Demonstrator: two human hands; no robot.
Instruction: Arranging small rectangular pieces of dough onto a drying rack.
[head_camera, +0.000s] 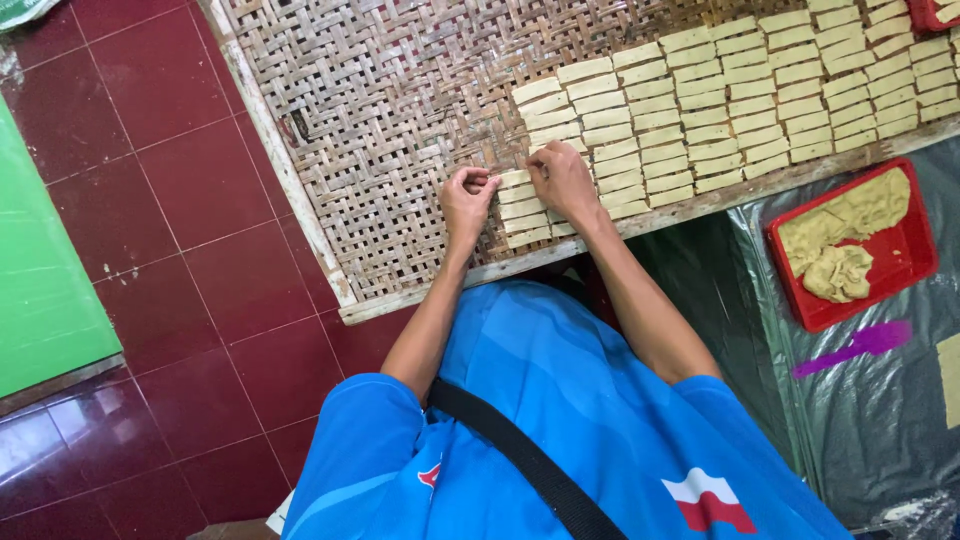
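A pale dough strip (515, 179) sits at the top of the shortest, leftmost column on the woven bamboo tray (380, 120), pinched at its left end by the left hand (467, 200) while the right hand (562, 178) presses fingertips on its right end, squaring it against the strips below. Rows of strips (740, 95) fill the tray rightward; bare weave lies open to the left, up to the wooden rim. A red tray of dough (905, 262) rests well apart on dark plastic sheeting (870, 400).

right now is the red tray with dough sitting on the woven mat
No, the red tray lies on dark plastic sheeting beside the woven mat.
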